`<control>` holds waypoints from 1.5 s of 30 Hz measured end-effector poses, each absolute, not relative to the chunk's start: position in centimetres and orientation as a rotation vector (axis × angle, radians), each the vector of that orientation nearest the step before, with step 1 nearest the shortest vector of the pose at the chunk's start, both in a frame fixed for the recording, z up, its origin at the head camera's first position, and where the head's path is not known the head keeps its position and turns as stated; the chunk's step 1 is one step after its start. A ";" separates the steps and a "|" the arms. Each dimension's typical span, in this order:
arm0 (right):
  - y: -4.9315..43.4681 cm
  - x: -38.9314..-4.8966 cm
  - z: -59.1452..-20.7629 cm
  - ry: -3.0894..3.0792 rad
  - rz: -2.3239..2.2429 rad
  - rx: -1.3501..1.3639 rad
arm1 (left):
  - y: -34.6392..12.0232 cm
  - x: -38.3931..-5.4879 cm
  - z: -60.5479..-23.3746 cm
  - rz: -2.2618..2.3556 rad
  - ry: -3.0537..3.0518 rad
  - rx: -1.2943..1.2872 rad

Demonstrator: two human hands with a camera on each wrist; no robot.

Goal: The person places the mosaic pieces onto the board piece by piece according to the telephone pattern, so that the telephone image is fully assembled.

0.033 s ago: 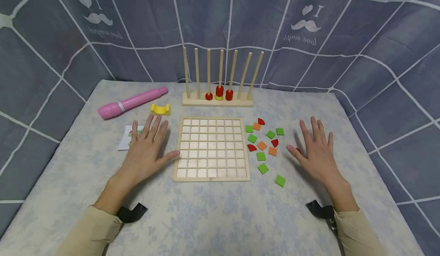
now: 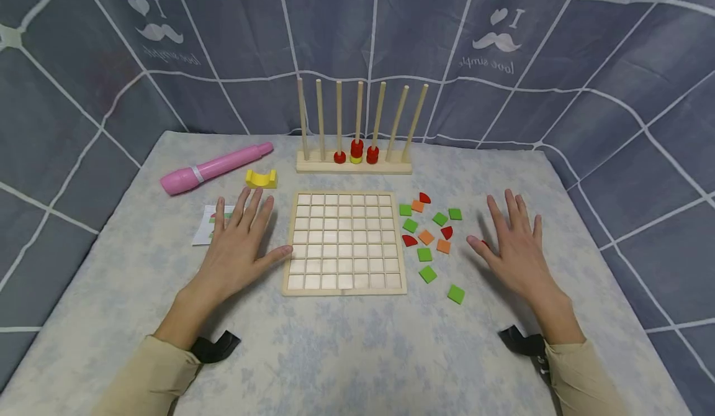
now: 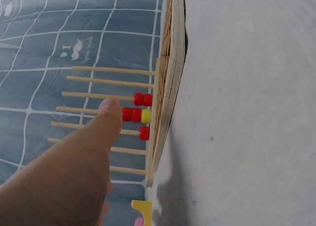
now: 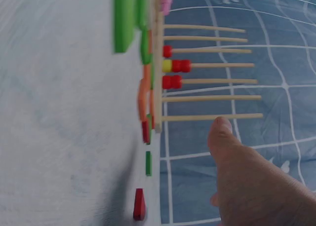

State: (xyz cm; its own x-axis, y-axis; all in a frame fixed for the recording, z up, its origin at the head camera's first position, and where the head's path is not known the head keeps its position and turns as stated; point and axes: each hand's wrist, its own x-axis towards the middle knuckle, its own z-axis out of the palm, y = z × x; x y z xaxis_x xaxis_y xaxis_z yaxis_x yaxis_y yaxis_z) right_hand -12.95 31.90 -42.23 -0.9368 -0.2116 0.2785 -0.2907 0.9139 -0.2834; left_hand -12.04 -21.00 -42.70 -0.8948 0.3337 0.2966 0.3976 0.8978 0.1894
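My left hand (image 2: 231, 264) is held with its fingers spread, holding nothing. It partly covers a small printed card (image 2: 202, 233), and its thumb tip overlaps the left edge of a wooden grid board (image 2: 344, 242) in the head view. To the board's right lie loose flat pieces: green squares (image 2: 424, 254), orange squares (image 2: 444, 246) and red rounded wedges (image 2: 409, 240). Beyond them my right hand (image 2: 519, 257) is also spread and holds nothing. A red piece (image 4: 139, 204) shows near it in the right wrist view, mostly hidden by the thumb in the head view.
Behind the board stands a wooden rack (image 2: 313, 165) with several upright pegs; red rings (image 2: 372, 154) and a yellow ring (image 2: 355, 159) sit on the middle ones. A pink cylinder (image 2: 218, 166) and a yellow curved block (image 2: 260, 180) lie at the back left. A grey-blue curtain (image 2: 335, 31) encloses the table.
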 end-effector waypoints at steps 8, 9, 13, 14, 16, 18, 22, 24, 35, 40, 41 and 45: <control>31.6 -13.1 -42.6 -2.785 0.487 0.419 | -21.0 -12.0 -42.6 -0.374 -2.796 -0.552; 31.6 -13.1 -42.6 -2.782 0.489 0.418 | -20.9 -12.1 -42.7 -0.377 -2.796 -0.556; 31.9 -12.9 -43.1 -2.781 0.506 0.412 | -20.6 -12.2 -43.0 -0.394 -2.811 -0.584; 31.9 -12.9 -43.2 -2.780 0.512 0.411 | -20.6 -12.2 -43.1 -0.401 -2.814 -0.595; 32.0 -12.7 -43.5 -2.782 0.530 0.405 | -20.4 -12.1 -43.2 -0.424 -2.817 -0.622; 32.0 -12.3 -43.7 -2.787 0.546 0.396 | -20.3 -12.0 -43.3 -0.445 -2.818 -0.652; 31.6 -12.1 -43.6 -2.813 0.554 0.379 | -20.1 -11.9 -43.6 -0.483 -2.837 -0.705; 31.3 -12.2 -43.3 -2.828 0.544 0.385 | -20.0 -11.9 -43.7 -0.498 -2.859 -0.720; 27.2 -16.9 -39.4 -2.921 0.644 0.543 | -19.6 -12.0 -44.1 -0.641 -2.883 -0.785; 25.4 -20.0 -38.4 -2.993 0.756 0.563 | -19.7 -12.0 -44.3 -0.624 -2.909 -0.783; 25.2 -20.5 -38.3 -3.004 0.771 0.549 | -19.7 -12.0 -44.4 -0.627 -2.910 -0.782; 24.3 -22.2 -38.4 -3.032 0.802 0.503 | -19.3 -12.1 -44.7 -0.665 -2.888 -0.784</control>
